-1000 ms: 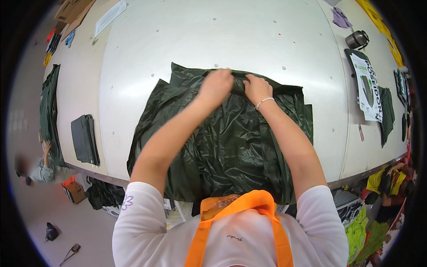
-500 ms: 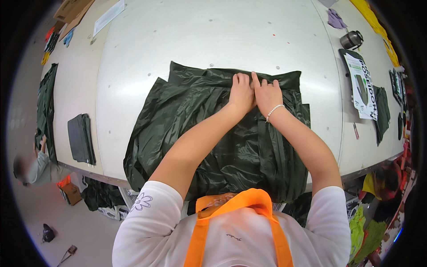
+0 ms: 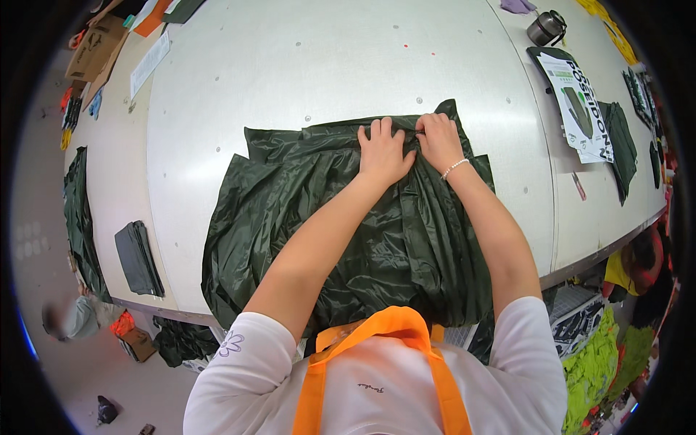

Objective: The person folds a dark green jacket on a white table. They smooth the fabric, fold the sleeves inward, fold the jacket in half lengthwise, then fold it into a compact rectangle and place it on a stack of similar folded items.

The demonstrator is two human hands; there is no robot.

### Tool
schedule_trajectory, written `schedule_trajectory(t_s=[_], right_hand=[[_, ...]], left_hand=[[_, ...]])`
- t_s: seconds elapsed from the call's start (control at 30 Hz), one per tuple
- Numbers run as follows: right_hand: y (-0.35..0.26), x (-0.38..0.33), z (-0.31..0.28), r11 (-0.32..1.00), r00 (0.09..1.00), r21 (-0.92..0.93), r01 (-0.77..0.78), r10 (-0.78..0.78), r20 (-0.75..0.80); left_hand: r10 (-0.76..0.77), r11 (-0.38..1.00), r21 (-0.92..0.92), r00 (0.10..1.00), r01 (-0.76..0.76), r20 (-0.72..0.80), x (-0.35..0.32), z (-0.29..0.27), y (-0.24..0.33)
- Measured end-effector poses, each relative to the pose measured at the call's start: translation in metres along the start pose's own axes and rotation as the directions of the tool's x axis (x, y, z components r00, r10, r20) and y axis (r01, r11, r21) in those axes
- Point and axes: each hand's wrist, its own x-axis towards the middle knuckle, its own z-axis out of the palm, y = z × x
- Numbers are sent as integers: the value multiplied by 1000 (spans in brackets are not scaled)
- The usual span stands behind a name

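White-and-green printed sheet (image 3: 580,109) at table's right, brown cardboard boxes (image 3: 90,47) far left

Bright, even overhead light; soft glare on the white table (image 3: 304,65); fisheye bending and dark vignette at the rim; edges blurred.

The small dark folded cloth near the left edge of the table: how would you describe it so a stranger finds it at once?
On the big white table, look left of the wide, glossy dark green sheet under both hands. There, near the front edge, lies the small dark grey folded cloth: a flat, neat rectangle, unlike the crumpled sheet.
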Motion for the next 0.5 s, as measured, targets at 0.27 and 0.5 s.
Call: schedule_trajectory(t_s=[0.27,0.5], right_hand=[[-9,2,-1,872,995,488,-35,78,-67],[-11,-5,-14,919,992,394,-10,58,-108]], left_hand=[[-196,871,-462,980,167,-16,19,-2,-8],[-153,908,-392,988,149,22,19,-9,0]])
